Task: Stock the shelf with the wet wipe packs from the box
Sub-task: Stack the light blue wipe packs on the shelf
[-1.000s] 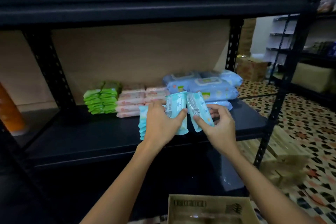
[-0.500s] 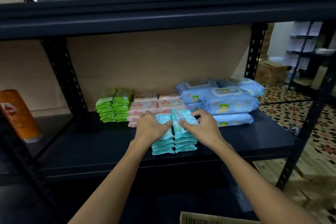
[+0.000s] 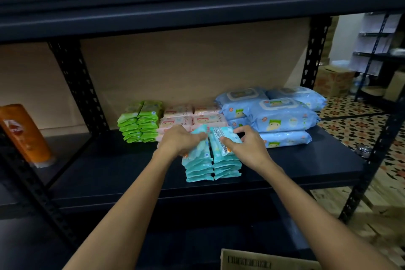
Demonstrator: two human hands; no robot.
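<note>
Two stacks of small teal wet wipe packs (image 3: pixel 211 165) stand side by side near the front of the black shelf (image 3: pixel 109 173). My left hand (image 3: pixel 178 140) grips the top pack of the left stack. My right hand (image 3: pixel 246 146) holds the top pack of the right stack, thumb on its label. Behind them lie pink packs (image 3: pixel 177 120), green packs (image 3: pixel 140 121) to the left and large blue packs (image 3: pixel 282 115) to the right. A corner of the cardboard box (image 3: pixel 263 262) shows at the bottom edge.
An orange bottle (image 3: pixel 24 133) stands on the neighbouring shelf at the left. Black perforated uprights (image 3: pixel 74 85) frame the bay, and the upper shelf board (image 3: pixel 197 9) hangs low overhead. Patterned floor tiles, cartons and further racks lie to the right.
A second ago both hands held teal packs upright above the shelf. The packs now lie on top of the two stacks, with both hands still on them.
</note>
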